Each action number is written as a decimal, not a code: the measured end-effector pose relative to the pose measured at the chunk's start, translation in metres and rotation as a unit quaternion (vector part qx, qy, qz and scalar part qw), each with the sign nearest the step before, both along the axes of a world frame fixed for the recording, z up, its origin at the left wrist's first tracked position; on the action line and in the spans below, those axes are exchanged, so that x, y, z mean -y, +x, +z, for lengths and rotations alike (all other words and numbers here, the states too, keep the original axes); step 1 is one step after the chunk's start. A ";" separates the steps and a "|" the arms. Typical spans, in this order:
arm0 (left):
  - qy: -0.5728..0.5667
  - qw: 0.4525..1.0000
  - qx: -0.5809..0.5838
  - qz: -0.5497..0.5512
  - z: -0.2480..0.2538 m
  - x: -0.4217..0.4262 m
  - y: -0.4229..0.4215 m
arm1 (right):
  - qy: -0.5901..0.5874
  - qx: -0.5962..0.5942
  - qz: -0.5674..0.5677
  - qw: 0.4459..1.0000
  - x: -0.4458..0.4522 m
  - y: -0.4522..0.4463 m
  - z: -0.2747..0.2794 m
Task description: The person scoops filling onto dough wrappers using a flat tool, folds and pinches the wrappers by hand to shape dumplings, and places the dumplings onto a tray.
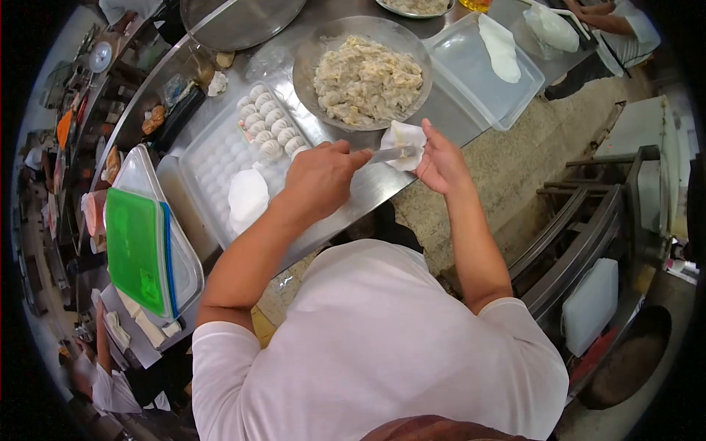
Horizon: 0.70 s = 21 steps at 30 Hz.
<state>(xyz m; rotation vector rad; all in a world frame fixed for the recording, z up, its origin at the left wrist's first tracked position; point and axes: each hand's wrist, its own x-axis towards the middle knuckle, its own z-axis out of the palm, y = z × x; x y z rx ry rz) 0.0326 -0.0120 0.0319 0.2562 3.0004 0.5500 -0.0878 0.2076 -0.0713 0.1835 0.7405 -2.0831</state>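
My left hand [323,180] is closed round the handle of a flat metal spatula [390,155], its blade lying over a white dough wrapper [403,140]. A little pale filling shows on the wrapper. The wrapper rests in my right hand [443,163], fingers curled at its edge. Just beyond both hands stands a wide metal bowl [303,87] heaped with chunky pale filling [368,77]. At left, pleated dumplings [272,125] sit in rows on a dimpled plastic tray [209,165]. A stack of white wrappers [248,198] lies on the tray near my left forearm.
Right of the bowl, a clear plastic container [471,70] holds a white wrapper-like piece [500,48]. A green lid [136,250] leans at left. A metal rack [573,228] stands right. Other people are at the upper right [625,29] and lower left [110,382].
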 end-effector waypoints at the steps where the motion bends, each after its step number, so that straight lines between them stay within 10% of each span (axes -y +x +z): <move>1: -0.001 1.000 -0.002 -0.003 0.005 0.003 -0.002 | 0.027 -0.011 -0.003 1.000 -0.001 0.000 0.001; 12: -0.094 0.990 -0.002 0.101 -0.049 0.020 -0.049 | 0.044 -0.077 -0.004 0.996 0.002 0.003 0.041; 13: 0.180 0.972 0.057 0.138 -0.044 0.010 -0.048 | -0.003 -0.053 0.023 0.998 0.005 0.004 0.049; 14: 0.440 0.875 0.112 0.168 -0.042 0.002 -0.045 | -0.051 -0.029 0.051 0.997 0.009 0.005 0.052; 15: 0.438 0.875 0.111 0.172 -0.044 -0.005 -0.040 | -0.053 -0.028 0.054 0.997 0.014 0.006 0.051; 17: 0.732 0.588 0.236 0.250 -0.046 -0.013 -0.039 | 0.029 -0.112 0.043 0.992 0.029 0.002 0.052; 21: 0.798 0.507 0.185 0.268 -0.038 0.002 -0.032 | 0.157 -0.324 0.067 0.930 0.035 0.010 0.070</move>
